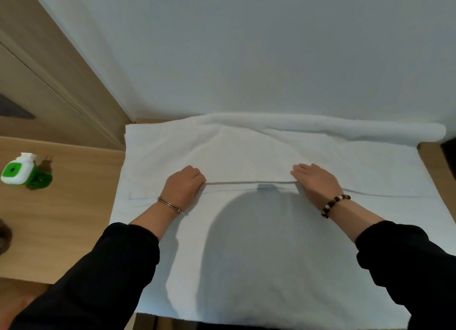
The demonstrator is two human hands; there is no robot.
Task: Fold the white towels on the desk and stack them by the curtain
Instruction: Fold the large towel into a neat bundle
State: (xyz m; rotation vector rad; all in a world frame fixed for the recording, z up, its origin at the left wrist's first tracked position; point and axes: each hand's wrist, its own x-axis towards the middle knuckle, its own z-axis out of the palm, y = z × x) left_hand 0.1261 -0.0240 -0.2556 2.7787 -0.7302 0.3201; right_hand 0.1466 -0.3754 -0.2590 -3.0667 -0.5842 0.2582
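Observation:
A large white towel (246, 243) lies spread over the wooden desk (61, 218), its far part doubled back toward me so a folded edge runs across the middle. My left hand (183, 185) sits on that edge with curled fingers gripping the fabric. My right hand (315, 181) lies flatter on the same edge, fingers pointing left and pressing it down. A rolled ridge of towel (345, 127) bunches along the wall at the back. The shadow of my head falls on the near half.
A green and white bottle (18, 171) lies on the desk at the left. A white wall (246, 45) rises straight behind the desk, wooden panelling (49, 70) at the left. A dark object (449, 154) shows at the right edge.

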